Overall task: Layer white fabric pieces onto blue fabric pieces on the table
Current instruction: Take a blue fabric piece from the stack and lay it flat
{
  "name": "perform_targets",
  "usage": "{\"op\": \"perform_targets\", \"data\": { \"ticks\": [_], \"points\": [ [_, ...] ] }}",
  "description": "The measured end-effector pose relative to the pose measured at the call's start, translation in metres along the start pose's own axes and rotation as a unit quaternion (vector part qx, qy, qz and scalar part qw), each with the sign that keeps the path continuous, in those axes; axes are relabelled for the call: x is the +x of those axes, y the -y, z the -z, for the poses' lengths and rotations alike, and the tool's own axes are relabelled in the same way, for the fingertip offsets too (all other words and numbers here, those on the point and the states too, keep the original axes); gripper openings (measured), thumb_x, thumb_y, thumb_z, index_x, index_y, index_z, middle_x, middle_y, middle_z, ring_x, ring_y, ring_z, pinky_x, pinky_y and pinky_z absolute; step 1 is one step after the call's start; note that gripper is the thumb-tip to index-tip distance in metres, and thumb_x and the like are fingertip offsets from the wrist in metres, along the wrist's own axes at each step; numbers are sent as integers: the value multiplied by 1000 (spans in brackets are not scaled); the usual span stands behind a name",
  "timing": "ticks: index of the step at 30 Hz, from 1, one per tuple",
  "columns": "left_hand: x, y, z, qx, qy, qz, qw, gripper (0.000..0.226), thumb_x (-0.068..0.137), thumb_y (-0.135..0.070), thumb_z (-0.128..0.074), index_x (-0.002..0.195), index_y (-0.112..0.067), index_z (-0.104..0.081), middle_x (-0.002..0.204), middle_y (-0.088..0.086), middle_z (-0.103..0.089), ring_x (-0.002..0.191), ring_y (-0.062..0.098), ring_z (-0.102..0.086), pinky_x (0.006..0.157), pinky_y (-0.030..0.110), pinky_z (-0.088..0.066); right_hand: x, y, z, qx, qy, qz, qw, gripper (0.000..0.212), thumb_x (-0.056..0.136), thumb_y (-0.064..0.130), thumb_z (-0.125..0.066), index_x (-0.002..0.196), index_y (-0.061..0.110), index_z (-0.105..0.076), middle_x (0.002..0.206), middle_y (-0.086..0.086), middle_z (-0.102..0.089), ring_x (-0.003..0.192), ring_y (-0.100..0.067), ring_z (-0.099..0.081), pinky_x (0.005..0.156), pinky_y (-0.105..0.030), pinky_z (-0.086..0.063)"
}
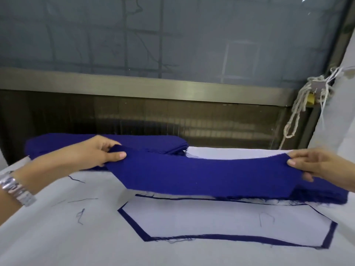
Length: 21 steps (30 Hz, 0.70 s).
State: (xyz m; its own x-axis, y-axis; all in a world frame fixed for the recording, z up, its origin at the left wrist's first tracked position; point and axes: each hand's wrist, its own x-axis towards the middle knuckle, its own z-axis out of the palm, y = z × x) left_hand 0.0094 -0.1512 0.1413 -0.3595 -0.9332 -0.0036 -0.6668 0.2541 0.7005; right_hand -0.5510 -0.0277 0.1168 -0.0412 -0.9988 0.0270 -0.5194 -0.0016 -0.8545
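A long blue fabric piece [201, 175] hangs stretched between both hands just above the table. My left hand [90, 152] pinches its left end between thumb and fingers. At the other end, my right hand [317, 166] pinches the right corner. Behind the left hand lies a stack of blue pieces [149, 143]. Another blue stack [317, 196] sits under the held piece at the right. In front lies a white fabric piece [226, 221] layered on a blue piece whose edge [132, 225] shows as a thin border around it.
The table is covered with white cloth [57, 237] carrying loose blue threads [80, 215]. A window with a metal frame [153, 87] stands behind the table. Knotted white cord [299, 112] hangs at the right. A metal watch [15, 189] is on the left wrist.
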Motion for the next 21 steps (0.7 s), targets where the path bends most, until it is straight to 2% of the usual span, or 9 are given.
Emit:
{"op": "perform_targets", "data": {
  "ticks": [2, 5, 8, 11, 13, 14, 15, 18, 21],
  "points": [
    [-4, 6, -13, -17, 10, 31, 999, 14, 89, -33, -65, 100, -25, -63, 88, -11, -75, 87, 9, -70, 72, 19, -53, -4, -22, 13, -22, 39, -36, 998, 56, 80, 47, -83, 112, 3, -70, 78, -30, -60, 52, -20, -45, 59, -22, -50],
    [-9, 13, -29, -38, 37, 50, 997, 18, 89, -34, -65, 98, -21, -72, 88, -7, -78, 85, 12, -73, 78, 26, -56, -8, -49, 25, -48, 81, -77, 993, 52, 86, 39, -80, 105, -7, -66, 75, -43, -51, 50, -21, -47, 59, -20, -51],
    [-18, 18, -45, -81, 65, 49, 993, 22, 87, -34, -66, 96, -19, -79, 84, 4, -78, 69, 14, -69, 61, 17, -48, -12, -57, 30, -77, 129, -100, 984, 49, 90, 40, -76, 100, -8, -65, 63, -32, -55, 46, -17, -48, 51, -17, -44],
    [-28, 22, -58, -95, 62, 44, 993, 21, 77, -45, -67, 86, -32, -81, 74, 9, -75, 46, 11, -51, 47, 13, -38, -14, -63, 34, -87, 184, -105, 973, 40, 95, 38, -70, 114, 2, -67, 73, -34, -59, 49, -15, -48, 48, -18, -34],
    [-31, 25, -62, -104, 57, 38, 992, 25, 73, -48, -67, 85, -31, -81, 82, 11, -78, 64, 24, -69, 66, 22, -54, -10, -65, 16, -41, 227, -102, 968, 41, 96, 34, -70, 122, 2, -65, 77, -30, -60, 50, -15, -50, 49, -20, -38],
    [-32, 27, -63, -101, 53, 36, 993, 26, 74, -49, -67, 86, -31, -81, 86, 11, -78, 79, 32, -71, 81, 32, -56, -6, -67, 9, -20, 249, -105, 963, 41, 96, 32, -70, 122, 1, -64, 76, -25, -59, 50, -15, -50, 49, -22, -41],
    [-33, 27, -64, -101, 55, 34, 993, 26, 75, -49, -66, 87, -31, -81, 87, 10, -78, 86, 34, -71, 87, 36, -54, -3, -71, 8, -15, 255, -108, 961, 40, 96, 31, -70, 121, 0, -64, 76, -22, -59, 50, -15, -49, 50, -24, -43],
    [-39, 25, -65, -111, 81, 40, 990, 30, 77, -49, -63, 89, -27, -80, 90, 11, -78, 80, 30, -65, 79, 36, -48, 3, -82, 9, -25, 253, -119, 960, 36, 98, 29, -67, 123, 3, -64, 82, -24, -58, 54, -13, -45, 52, -25, -45],
    [-44, 27, -67, -103, 75, 52, 990, 41, 75, -52, -64, 86, -15, -78, 89, 26, -72, 67, 24, -47, 61, 27, -39, 11, -91, -2, -19, 303, -117, 945, 36, 100, 29, -65, 125, 4, -62, 89, -37, -54, 57, -14, -45, 54, -24, -46]
  ]
}}
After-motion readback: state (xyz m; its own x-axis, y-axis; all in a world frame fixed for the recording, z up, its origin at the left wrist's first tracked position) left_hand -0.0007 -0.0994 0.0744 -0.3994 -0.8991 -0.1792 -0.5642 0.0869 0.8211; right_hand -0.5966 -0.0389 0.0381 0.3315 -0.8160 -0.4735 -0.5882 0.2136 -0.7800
